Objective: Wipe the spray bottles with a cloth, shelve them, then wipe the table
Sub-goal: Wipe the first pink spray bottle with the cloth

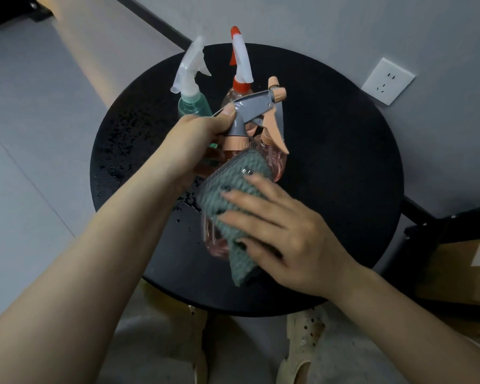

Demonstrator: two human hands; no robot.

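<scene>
My left hand point(197, 145) grips the grey sprayer head and neck of a pink spray bottle point(215, 245), holding it tilted above the round black table point(344, 176). My right hand point(283, 234) presses a grey-green cloth point(227, 187) against that bottle's body, covering most of it. Behind stand a green bottle with a clear sprayer point(191, 103), a pink bottle with a white and orange-red sprayer point(241, 67), and another pink bottle with a grey and peach sprayer point(276, 159), partly hidden by the held one.
Water droplets point(117, 151) dot the table's left side. A wall socket point(387, 81) is on the wall at the right. A dark shelf frame with a cardboard box point(460, 267) stands at the right edge. My feet in beige shoes point(302, 345) show below the table.
</scene>
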